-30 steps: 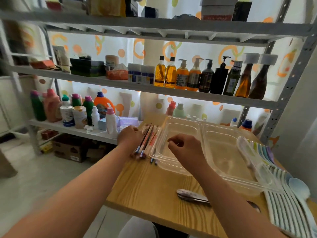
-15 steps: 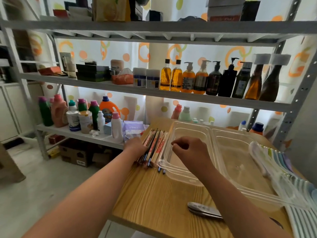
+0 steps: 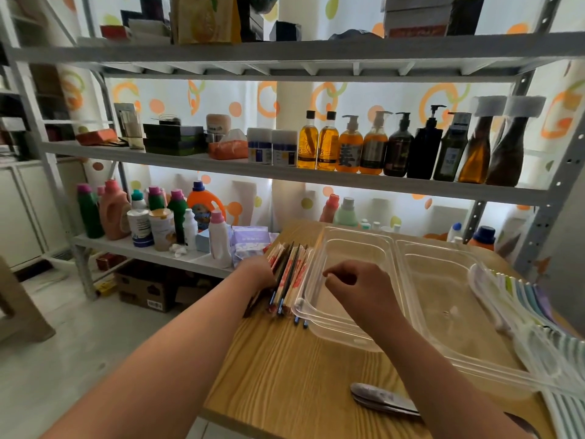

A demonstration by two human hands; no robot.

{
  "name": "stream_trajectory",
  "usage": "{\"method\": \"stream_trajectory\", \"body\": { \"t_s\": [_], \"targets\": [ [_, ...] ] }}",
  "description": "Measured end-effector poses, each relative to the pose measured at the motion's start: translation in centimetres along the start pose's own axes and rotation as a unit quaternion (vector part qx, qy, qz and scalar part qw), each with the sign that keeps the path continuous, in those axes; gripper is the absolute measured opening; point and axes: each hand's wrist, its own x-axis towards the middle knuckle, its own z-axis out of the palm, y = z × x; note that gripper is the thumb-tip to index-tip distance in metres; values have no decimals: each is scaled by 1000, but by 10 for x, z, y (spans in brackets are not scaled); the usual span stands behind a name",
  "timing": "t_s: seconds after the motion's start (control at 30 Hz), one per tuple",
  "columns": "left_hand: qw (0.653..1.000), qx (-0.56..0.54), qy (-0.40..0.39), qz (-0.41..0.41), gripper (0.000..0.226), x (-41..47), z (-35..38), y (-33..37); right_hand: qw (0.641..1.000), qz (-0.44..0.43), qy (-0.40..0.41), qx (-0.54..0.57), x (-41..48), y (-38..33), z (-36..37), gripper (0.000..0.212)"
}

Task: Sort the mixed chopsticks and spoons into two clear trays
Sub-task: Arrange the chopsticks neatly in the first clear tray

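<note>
Your left hand (image 3: 258,274) rests against the left flank of the bundle of thin red, black and pale chopsticks (image 3: 286,280). They lie side by side on the pale wooden tabletop (image 3: 278,375), touching the rim of the left clear plastic tray (image 3: 304,307). The fingers of that hand are hidden by the sticks, so you cannot tell whether they are curled round any. Your right hand (image 3: 357,288) hovers over that tray with its fingers (image 3: 335,278) curled in and their tips drawn together. Nothing shows between them.

Expect the chopsticks to be light, stiff and smooth, so they are likely to roll and fan apart. Pinch a few across their middle, thumb against fingertips, rather than at the narrow ends nearest you, so they stay parallel when they go into the tray. The tray itself looks thin and light and may slide if bumped.

The pastel plastic spoons (image 3: 519,296) lie fanned along the right clear plastic tray (image 3: 408,248), some over its rim. They should be light and rigid, and are best lifted by the handles. The two greyish metal-looking spoons (image 3: 383,402) near the front edge lie flat and probably feel heavier and slicker, so tip a handle up first.
</note>
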Motion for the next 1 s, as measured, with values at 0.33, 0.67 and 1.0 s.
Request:
{"method": "stream_trajectory", "body": {
  "t_s": [0.33,0.67,1.0],
  "targets": [
    [1000,15,19,-9,38,1,5,-3,1000,9,-1,6,1,3,-1,13],
    [994,-95,39,-23,35,-6,-1,-12,1000,12,-8,10,4,-5,1,13],
    [960,-264,5,91,16,-31,-31,25,968,159,17,196,24,-6,9,35]
  ]
}}
